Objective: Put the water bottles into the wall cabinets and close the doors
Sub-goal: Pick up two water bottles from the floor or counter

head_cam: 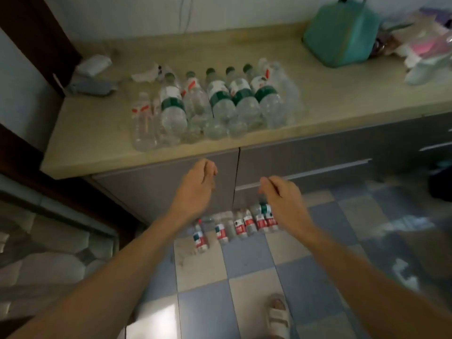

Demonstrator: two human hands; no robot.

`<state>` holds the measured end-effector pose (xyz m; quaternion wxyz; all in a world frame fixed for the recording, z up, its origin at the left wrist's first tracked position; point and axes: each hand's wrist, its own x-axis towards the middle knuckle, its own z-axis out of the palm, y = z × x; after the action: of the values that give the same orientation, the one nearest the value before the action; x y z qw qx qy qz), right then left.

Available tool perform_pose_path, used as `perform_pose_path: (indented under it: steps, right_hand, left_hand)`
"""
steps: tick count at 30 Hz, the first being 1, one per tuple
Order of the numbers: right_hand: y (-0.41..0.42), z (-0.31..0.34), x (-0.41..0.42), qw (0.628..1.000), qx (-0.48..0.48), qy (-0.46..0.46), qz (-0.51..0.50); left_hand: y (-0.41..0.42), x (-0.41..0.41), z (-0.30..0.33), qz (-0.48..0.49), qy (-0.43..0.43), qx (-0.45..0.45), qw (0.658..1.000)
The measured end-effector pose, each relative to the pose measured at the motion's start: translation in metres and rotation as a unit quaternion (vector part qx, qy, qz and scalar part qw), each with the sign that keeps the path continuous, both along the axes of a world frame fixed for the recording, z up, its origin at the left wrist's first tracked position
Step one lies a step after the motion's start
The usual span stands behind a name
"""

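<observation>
Bottles on counter & floor
Bottle group (215, 106) on countertop (97, 133) mid; bag (340, 33) behind-right; floor bottles (237, 226) below, vs cabinet base.

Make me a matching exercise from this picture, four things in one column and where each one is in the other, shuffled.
Things:
1. green-label bottles
2. red-label bottles
3. teal bag
4. sandal

Places:
A. on the floor against the cabinet
B. far right of the counter
C. on a foot, bottom of view
D. middle of the counter

Pairs: 1-D, 2-A, 3-B, 4-C
</observation>
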<state>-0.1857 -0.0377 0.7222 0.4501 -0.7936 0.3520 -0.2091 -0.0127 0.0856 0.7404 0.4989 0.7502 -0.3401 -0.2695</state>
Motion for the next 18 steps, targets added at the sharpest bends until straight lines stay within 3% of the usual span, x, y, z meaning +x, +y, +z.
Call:
perform_pose_path:
  steps: [5, 9, 13, 18]
  right_hand:
    - [-0.009, -0.139, -0.055, 0.991, 0.083, 0.094, -0.046]
    - [-0.031, -0.234, -0.072, 0.982, 0.121, 0.141, -0.045]
    - [-0.06, -0.324, -0.08, 0.976, 0.09, 0.196, -0.032]
    - [-0.097, -0.441, -0.081, 0.971, 0.053, 0.233, 0.015]
  left_hand:
    - [0.006, -0.044, -0.135, 0.002, 0.015, 0.115, 0.993]
    - [-0.014, -0.058, -0.233, 0.057, 0.03, 0.154, 0.986]
    - [-0.034, -0.065, -0.331, 0.1, 0.067, 0.161, 0.98]
    - [-0.056, -0.062, -0.458, 0.096, 0.012, 0.207, 0.974]
